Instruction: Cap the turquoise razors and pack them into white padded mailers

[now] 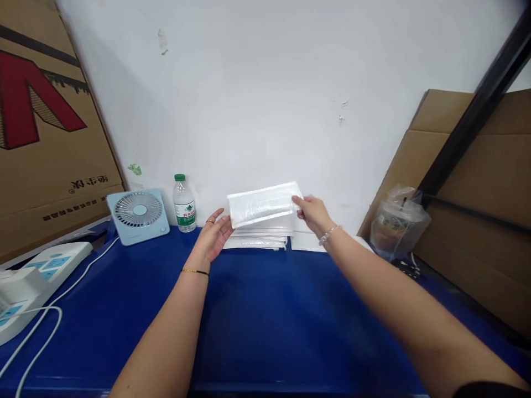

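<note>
A flat white bubble mailer (263, 204) with a shiny surface is held up, slightly tilted, above the back of the blue table. My right hand (312, 211) pinches its right end between thumb and fingers. At the mailer's lower left corner is my left hand (213, 235), palm turned inward and fingers apart; whether its fingertips touch the edge is hard to tell. Below and behind lies a stack of similar white mailers (257, 242) against the wall, partly hidden by the raised one. More flat white pieces (307, 242) lie just right of the stack.
On the left stand a water bottle (185, 207), a light blue fan (139, 215) and a white power strip (53, 265) with cables across the blue table (249, 320). At right are a bagged drink cup (392, 226) and cardboard (481, 210). A large carton (50, 166) leans left.
</note>
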### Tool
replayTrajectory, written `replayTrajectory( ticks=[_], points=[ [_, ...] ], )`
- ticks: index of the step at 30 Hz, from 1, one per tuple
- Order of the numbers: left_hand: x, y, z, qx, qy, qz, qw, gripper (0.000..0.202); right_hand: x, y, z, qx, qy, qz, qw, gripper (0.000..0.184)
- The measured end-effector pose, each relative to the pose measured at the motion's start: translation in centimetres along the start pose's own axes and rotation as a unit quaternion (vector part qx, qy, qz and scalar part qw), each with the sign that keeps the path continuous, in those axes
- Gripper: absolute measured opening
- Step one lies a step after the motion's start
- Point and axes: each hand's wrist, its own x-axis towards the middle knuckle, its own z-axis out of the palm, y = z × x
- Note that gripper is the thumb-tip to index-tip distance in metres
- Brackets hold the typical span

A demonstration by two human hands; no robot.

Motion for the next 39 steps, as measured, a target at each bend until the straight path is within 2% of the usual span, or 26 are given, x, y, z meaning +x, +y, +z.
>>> replayTrajectory(
  ticks=[2, 5, 7, 9, 11, 13, 15, 17, 21, 25, 28, 29, 31, 34, 36, 39],
  points=[
    [0.3, -1.2, 0.4, -0.064, 0.005, -0.001, 0.998, 0.049, 0.4, 2.7, 1.5, -0.035, 0.005, 0.018, 0.999, 0.029],
    [0.3, -3.1, 0.8, -0.042, 0.001, -0.078, 0.996, 0.053, 1.1, 5.8, 1.9, -0.13, -0.016, 0.028, 0.991, 0.033],
    [0.1, -4.1, 0.9, -0.014, -0.022, -0.12, 0.992, 0.058, 1.7, 7.1, 0.7, -0.205, -0.038, 0.015, 0.978, 0.037],
    [0.0, -4.7, 1.0, 0.006, -0.055, -0.139, 0.989, 0.061, 2.2, 8.2, -1.6, -0.278, -0.074, -0.01, 0.958, 0.035],
    [-0.2, -5.0, 1.1, 0.029, -0.09, -0.147, 0.985, 0.061, 2.4, 9.3, -4.1, -0.358, -0.129, -0.029, 0.924, 0.034],
    [-0.3, -5.2, 1.3, 0.053, -0.116, -0.151, 0.98, 0.059, 2.1, 10.6, -6.2, -0.444, -0.189, -0.034, 0.875, 0.045],
    [-0.4, -5.2, 1.4, 0.076, -0.133, -0.154, 0.976, 0.057, 1.3, 11.9, -7.5, -0.522, -0.228, -0.038, 0.821, 0.053],
    [-0.6, -5.2, 1.5, 0.096, -0.145, -0.157, 0.972, 0.054, 0.5, 12.7, -8.0, -0.583, -0.246, -0.053, 0.772, 0.052],
    [-1.4, -4.7, 2.0, 0.142, -0.187, -0.159, 0.959, 0.05, -0.2, 12.1, -8.3, -0.656, -0.241, -0.099, 0.708, 0.031],
    [-2.3, -4.0, 3.1, 0.205, -0.241, -0.135, 0.939, 0.051, -0.6, 8.7, -10.1, -0.691, -0.212, -0.144, 0.676, 0.027],
    [-3.3, -3.8, 4.5, 0.293, -0.258, -0.069, 0.918, 0.064, -2.4, 5.8, -11.7, -0.707, -0.177, -0.197, 0.655, 0.022],
    [-3.9, -3.8, 5.1, 0.334, -0.259, -0.033, 0.906, 0.071, -3.4, 4.9, -11.8, -0.707, -0.162, -0.223, 0.652, 0.023],
    [-5.1, -4.0, 6.3, 0.421, -0.256, 0.053, 0.869, 0.088, -5.8, 3.7, -10.8, -0.678, -0.14, -0.272, 0.669, 0.027],
    [-6.8, -4.6, 7.8, 0.517, -0.246, 0.161, 0.804, 0.109, -9.5, 2.8, -7.3, -0.585, -0.152, -0.331, 0.725, 0.035],
    [-7.3, -5.0, 8.1, 0.558, -0.233, 0.163, 0.779, 0.111, -11.1, 2.7, -4.7, -0.5, -0.172, -0.366, 0.766, 0.041],
    [-6.9, -5.2, 7.4, 0.61, -0.216, 0.095, 0.757, 0.099, -11.9, 3.1, -2.3, -0.383, -0.203, -0.386, 0.814, 0.047]
  ],
)
